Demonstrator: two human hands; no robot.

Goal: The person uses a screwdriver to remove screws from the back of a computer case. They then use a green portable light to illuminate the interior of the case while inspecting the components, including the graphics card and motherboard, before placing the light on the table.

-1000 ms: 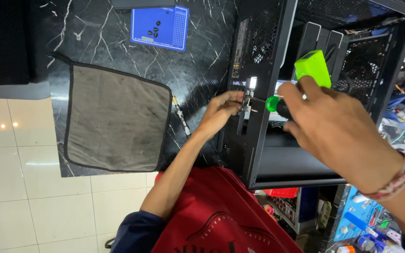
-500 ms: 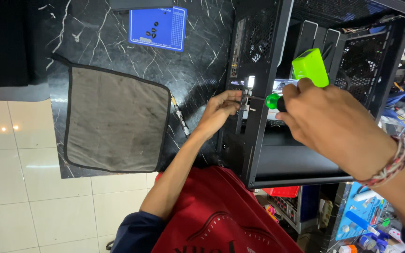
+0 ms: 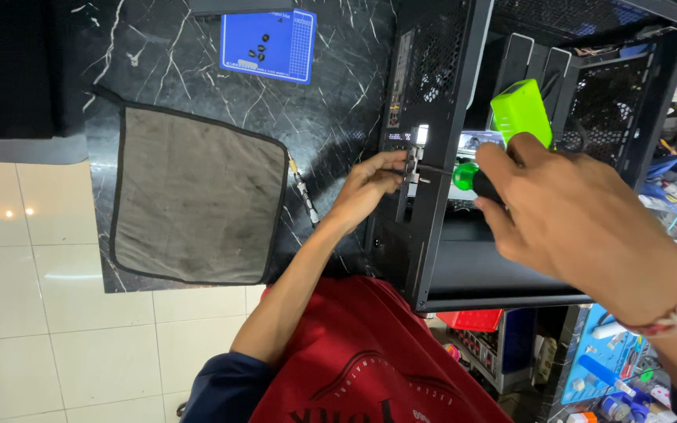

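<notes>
While the left hand (image 3: 366, 184) pinches the small bracket (image 3: 413, 166) on the black case (image 3: 432, 235), the right hand (image 3: 566, 227), clamped on the green driver (image 3: 511, 133), should keep its tip square just beyond those fingertips.

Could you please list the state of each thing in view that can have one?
Case: side open, interior exposed.
Screwdriver: held in right hand, pointed at case's rear edge.
Left hand: fingers on rear bracket.
Cloth: spread flat.
Blue mat: holds loose screws.

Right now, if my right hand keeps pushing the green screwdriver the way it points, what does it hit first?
Likely the metal bracket on the black computer case, pinched by your left hand. The right hand aims the green screwdriver there, though depth is unclear.
</notes>
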